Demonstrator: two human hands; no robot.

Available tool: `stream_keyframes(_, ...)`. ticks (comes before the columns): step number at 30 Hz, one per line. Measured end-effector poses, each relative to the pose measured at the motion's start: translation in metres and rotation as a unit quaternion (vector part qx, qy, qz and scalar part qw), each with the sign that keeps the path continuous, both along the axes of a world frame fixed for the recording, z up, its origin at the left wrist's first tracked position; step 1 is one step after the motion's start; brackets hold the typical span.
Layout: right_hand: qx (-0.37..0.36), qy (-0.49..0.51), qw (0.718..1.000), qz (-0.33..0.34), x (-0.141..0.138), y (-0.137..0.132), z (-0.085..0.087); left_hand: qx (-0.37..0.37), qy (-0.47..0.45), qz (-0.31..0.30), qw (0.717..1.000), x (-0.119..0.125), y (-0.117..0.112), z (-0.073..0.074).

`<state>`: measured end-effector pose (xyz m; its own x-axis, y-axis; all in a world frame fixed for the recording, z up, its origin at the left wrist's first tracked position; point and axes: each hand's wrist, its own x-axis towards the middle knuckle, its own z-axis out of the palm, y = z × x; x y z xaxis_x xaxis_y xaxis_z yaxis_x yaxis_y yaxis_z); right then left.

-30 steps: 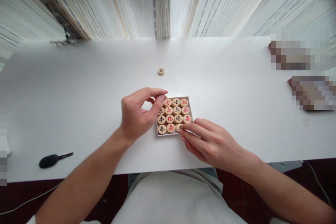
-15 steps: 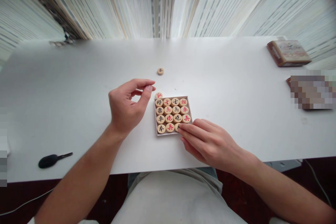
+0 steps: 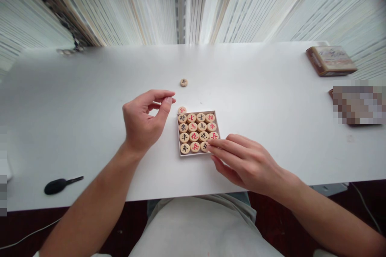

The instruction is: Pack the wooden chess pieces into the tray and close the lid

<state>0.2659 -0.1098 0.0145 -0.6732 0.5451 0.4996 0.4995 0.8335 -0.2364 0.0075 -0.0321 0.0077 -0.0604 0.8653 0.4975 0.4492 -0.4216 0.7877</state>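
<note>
A shallow white box (image 3: 199, 155) holds rows of round xiangqi pieces (image 3: 193, 127) with red and black characters. My right hand (image 3: 245, 160) reaches over the box's near right corner, fingers stretched out beside a black-marked piece (image 3: 204, 146), thumb lower and apart. The fingers hide that corner, so I cannot see whether a piece lies there. To the left of the box, my left hand (image 3: 144, 116) hovers with thumb and fingertips pinched together, nothing showing between them. A red-marked piece (image 3: 182, 110) lies just behind the box; a black-marked piece (image 3: 183, 82) sits farther back.
The white table (image 3: 90, 108) extends to both sides. A black, brush-shaped object (image 3: 57, 186) lies at the near left. A brown box (image 3: 331, 61) and a pixelated item (image 3: 357, 106) are on the right. Vertical blinds (image 3: 193, 4) hang behind the table.
My right hand has shifted slightly right, uncovering more of the black-marked piece in the near row. My left hand has drifted a little left, still pinched.
</note>
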Motion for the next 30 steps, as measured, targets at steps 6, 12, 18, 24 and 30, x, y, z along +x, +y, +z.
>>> stream_keyframes(6,-0.029,0.049,0.997,-0.057,0.01,0.041,0.021,-0.036,0.029,0.009,0.999,-0.01,0.011,-0.008)
stream_keyframes(12,-0.151,0.113,0.972,-0.14,-0.001,0.11,0.018,-0.092,0.052,0.023,0.994,-0.02,0.024,-0.019)
stream_keyframes(18,-0.234,0.106,0.95,-0.178,-0.034,0.163,-0.003,-0.117,0.073,0.028,0.99,-0.022,0.035,-0.028)
stream_keyframes(24,-0.239,0.08,0.953,-0.17,-0.059,0.197,-0.023,-0.124,0.085,0.024,0.988,-0.02,0.034,-0.028)
stream_keyframes(30,-0.233,0.075,0.957,-0.157,-0.061,0.203,-0.033,-0.116,0.099,0.029,0.988,-0.019,0.034,-0.028)
